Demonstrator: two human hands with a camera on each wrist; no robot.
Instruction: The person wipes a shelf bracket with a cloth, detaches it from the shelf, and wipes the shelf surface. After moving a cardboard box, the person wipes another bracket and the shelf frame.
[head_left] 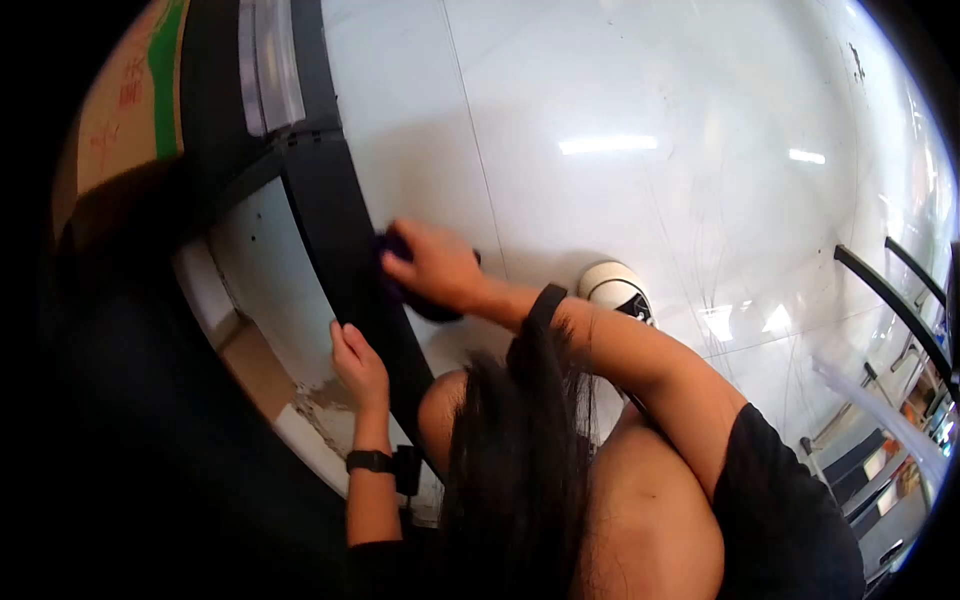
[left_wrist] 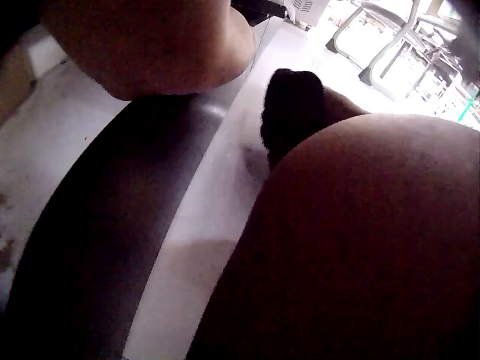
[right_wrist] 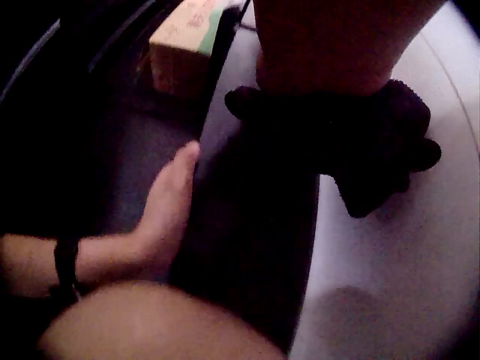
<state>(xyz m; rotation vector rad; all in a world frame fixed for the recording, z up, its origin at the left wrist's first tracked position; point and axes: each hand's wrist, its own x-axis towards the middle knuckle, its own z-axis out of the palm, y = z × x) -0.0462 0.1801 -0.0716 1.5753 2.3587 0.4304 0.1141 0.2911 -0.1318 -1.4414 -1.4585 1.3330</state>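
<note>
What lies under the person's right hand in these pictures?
A dark purple cloth lies under the right hand, pressed against the black frame bar and the white floor. The surface directly beneath the cloth is covered and cannot be seen.

Fisheye head view with black vignetted corners; overhead strip lights glare on the glossy white floor (head_left: pixel 620 150). Both wrist views are dim, soft and grainy, with near skin blurred and a blown-out bright background in the left one
</note>
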